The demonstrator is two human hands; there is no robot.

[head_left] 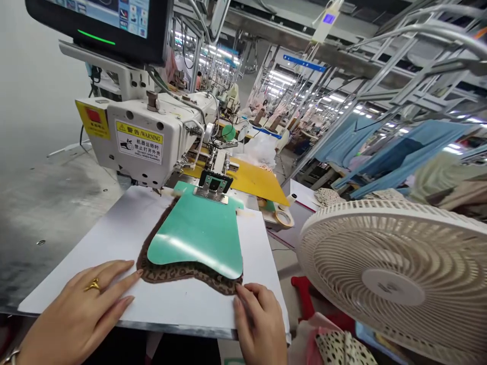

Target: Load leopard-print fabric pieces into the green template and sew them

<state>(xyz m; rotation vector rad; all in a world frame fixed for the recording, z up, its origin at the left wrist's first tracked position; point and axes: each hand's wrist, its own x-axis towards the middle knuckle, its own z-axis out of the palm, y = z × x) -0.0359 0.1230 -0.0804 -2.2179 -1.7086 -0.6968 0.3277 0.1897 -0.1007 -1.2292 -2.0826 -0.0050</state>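
A leopard-print fabric piece (173,274) lies flat on a white board (102,228), its dark edge showing around a green template (201,228) that covers most of it. The metal clamp (213,187) of the sewing machine (152,137) sits on the template's far end. My left hand (81,304), with a ring on one finger, rests with fingers stretched out, fingertips at the fabric's left corner. At the right corner of the fabric, my right hand (261,317) has its thumb and bent fingers closed on the edge.
A large white fan (391,284) stands close on the right. Above the machine hangs a control screen (102,25). Beyond the clamp are a yellow plate (258,180) and a tape roll (283,218). Blue cloth (403,147) hangs at the back right.
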